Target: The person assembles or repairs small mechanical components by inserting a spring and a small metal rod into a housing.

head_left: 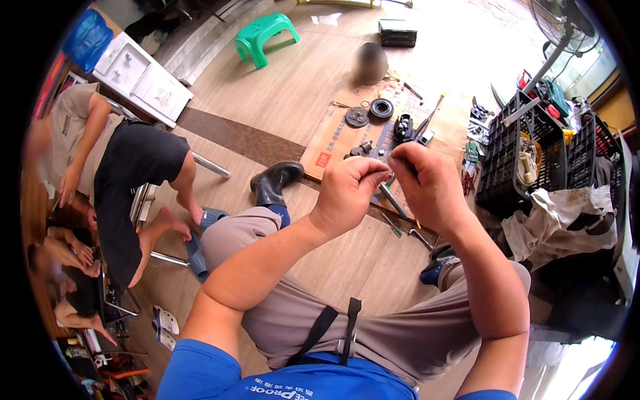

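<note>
Floor (pixel 260 110): pale wood-look boards with a dark band, under everything. Cardboard (pixel 341 145): one flat sheet on the floor ahead of you, carrying the parts. Co-worker (pixel 137 177): seated to your left, dark shorts, bare feet. Dispenser (pixel 152 85): white, far left, blue bottle (pixel 87 40) at its upper end. Crates (pixel 499 159): black plastic, to your right, filled with mixed gear. Fan (pixel 565 33): upper right, beyond the crates. Stool (pixel 267 35): green plastic, upper left of the cardboard. Cloth (pixel 563 227): pale, stained, draped at the near side of the crates. Boot (pixel 273 185): black, on your left foot.

Left hand (pixel 347 190): raised, fingers pinched to the thumb. Right hand (pixel 430 183): raised just beside it, fingers curled in to the thumb; you cannot tell whether either grips something small. Ring (pixel 381 109): thick, black, on the cardboard. Disc (pixel 357 117): dark, just beside the ring. Bar (pixel 395 201): grey metal, showing between your hands, near the cardboard's close edge.
</note>
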